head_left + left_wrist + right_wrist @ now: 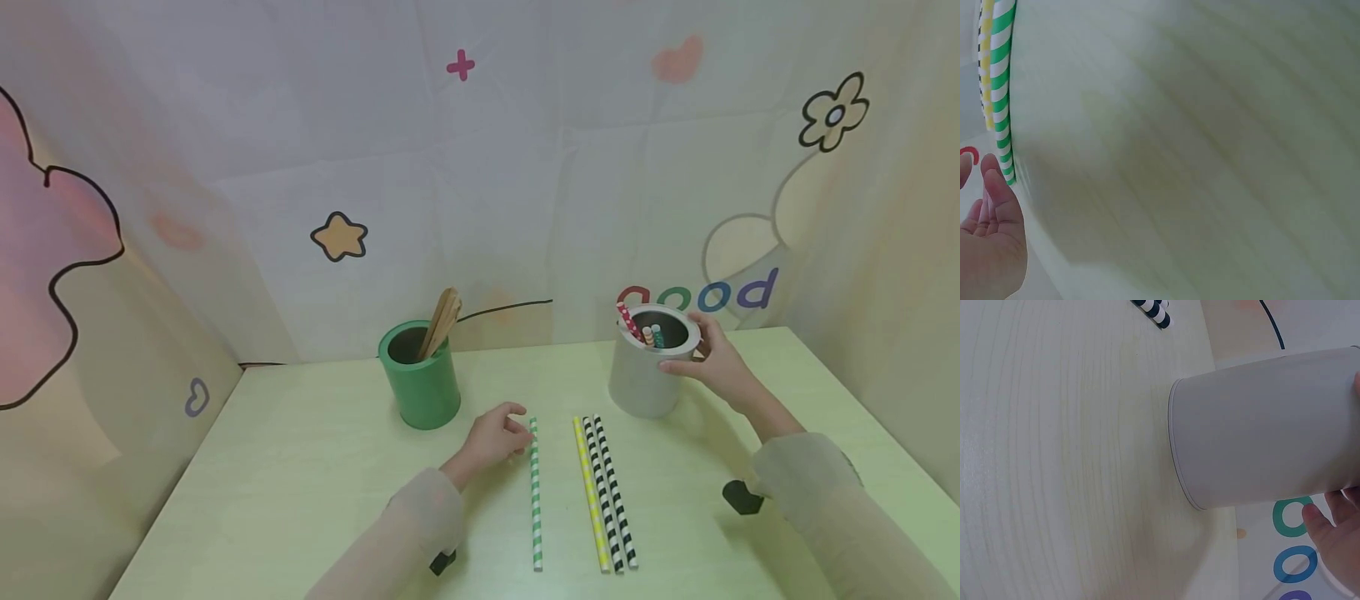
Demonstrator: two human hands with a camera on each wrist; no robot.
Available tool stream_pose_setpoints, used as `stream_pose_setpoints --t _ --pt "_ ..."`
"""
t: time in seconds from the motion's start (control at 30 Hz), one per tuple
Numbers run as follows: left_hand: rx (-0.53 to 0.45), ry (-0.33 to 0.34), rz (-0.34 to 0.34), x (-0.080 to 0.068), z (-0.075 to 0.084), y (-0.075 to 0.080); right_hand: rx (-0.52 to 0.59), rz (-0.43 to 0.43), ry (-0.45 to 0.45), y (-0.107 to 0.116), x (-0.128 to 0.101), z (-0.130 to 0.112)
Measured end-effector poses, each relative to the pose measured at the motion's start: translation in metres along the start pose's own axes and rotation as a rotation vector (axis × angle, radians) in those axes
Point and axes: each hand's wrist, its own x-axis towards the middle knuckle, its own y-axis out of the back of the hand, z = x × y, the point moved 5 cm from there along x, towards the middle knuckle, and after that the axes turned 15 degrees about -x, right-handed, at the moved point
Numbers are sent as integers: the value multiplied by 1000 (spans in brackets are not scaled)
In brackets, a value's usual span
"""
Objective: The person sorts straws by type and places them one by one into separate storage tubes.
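Reaching toward the middle of the frame, the left hand (491, 437) has its loosely curled fingers (517, 429) at the far tip of the green striped straw (536, 492); whether they already pinch it I cannot tell. This straw lies on the pale surface (300, 467), its long axis running from the fingers down toward the lower edge. The right hand (712, 358) grips the rim of the grey cup (645, 383) at middle right, well apart.
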Motion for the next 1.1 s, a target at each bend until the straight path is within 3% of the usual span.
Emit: stream_pose_setpoints --t 0.53,1.1 --pt "194 -16 2 -3 -6 -12 0 1 -8 0 0 0" --pt "337 -72 91 -6 -3 -24 -5 4 -11 0 0 -1"
